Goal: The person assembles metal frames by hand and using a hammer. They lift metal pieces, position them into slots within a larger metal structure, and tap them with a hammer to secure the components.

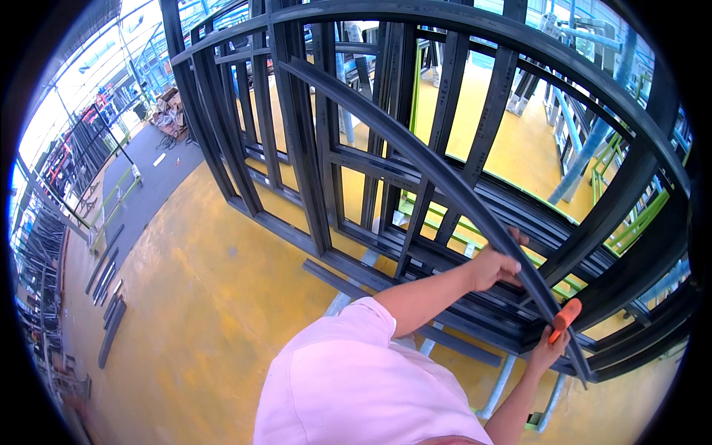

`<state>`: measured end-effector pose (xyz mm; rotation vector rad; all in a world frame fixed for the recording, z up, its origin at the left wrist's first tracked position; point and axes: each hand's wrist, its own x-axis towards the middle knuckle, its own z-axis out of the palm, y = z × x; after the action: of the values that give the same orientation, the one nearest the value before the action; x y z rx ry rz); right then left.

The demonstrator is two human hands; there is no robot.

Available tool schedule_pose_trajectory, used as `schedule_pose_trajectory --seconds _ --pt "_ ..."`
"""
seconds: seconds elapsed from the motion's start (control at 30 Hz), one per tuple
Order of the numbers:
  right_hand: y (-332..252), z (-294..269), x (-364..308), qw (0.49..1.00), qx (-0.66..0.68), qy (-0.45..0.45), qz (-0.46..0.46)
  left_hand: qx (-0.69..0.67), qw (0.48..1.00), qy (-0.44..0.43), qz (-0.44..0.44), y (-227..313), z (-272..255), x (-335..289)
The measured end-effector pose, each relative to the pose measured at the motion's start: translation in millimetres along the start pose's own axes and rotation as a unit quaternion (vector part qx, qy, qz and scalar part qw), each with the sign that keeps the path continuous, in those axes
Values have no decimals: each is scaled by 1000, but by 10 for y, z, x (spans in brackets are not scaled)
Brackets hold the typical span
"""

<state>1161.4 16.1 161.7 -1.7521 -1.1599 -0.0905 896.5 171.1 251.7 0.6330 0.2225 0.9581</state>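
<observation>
A long dark grey profile strip point(445, 176) slants from the upper middle down to the lower right, in front of black metal frames point(302, 156). My left hand point(495, 268) is closed around the strip in its lower part, with fingertips showing on the far side. Close to the strip's lower end, my right hand point(547, 350) grips an orange tool point(567, 316) with a rounded end. Its exact kind is unclear, and my fingers hide part of it. Whether the right hand also touches the strip cannot be made out.
Blue-grey and green stands point(498, 386) support the frames. A loose dark bar point(334, 280) lies along their near side. Short dark offcuts point(113, 326) lie on the yellow floor point(200, 297) at left. Farther off are a green-framed trolley point(119, 194) and a scrap pile point(170, 115).
</observation>
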Motion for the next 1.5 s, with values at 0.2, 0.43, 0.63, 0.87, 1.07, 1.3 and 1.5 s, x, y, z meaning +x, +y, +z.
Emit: schedule_pose_trajectory --seconds 0.2,0.43,0.63,0.87,1.07,1.3,1.5 --pt "-568 7 885 998 1 14 -67 -10 996 -47 76 1076 55 535" --pt "-923 444 1500 993 63 19 -102 14 992 -30 124 1697 179 882" --pt "-944 547 1865 996 46 -9 -81 39 994 1 107 1849 154 1098" --pt "-848 366 2018 974 199 103 -42 60 989 -46 126 1979 637 1622" --pt "-1059 605 1203 952 187 -29 239 140 975 -92 148 2539 430 2233" --pt "-183 732 -150 931 108 -75 340 79 970 -95 211 2740 831 2335" --pt "182 669 -1029 868 158 -66 465 87 962 -65 250 2686 1014 2333"
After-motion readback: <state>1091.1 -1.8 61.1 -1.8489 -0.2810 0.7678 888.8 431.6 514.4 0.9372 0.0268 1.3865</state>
